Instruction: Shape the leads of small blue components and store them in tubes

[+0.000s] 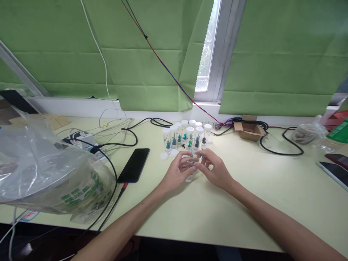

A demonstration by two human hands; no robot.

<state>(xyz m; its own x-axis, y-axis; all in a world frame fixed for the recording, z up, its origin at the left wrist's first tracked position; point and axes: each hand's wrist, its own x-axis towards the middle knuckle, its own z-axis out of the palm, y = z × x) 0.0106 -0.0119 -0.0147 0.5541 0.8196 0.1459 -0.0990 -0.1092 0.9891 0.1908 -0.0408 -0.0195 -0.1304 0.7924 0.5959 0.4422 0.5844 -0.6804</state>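
Note:
Wrapped round a clear plastic tube, my left hand keeps it roughly upright just above or on the table. My right hand is at the tube's upper end, thumb and fingers pinched together; what they hold is too small and covered to make out. Right behind my hands stands a cluster of several clear tubes with white caps, with small blue, green or dark parts on thin stems inside. Loose white caps lie left of the cluster. A tiny black piece lies among the tubes.
A black phone with a cable lies to the left, beside a large plastic bag. Black cables run along the back. An open cardboard box stands back right, and another phone lies at the far right.

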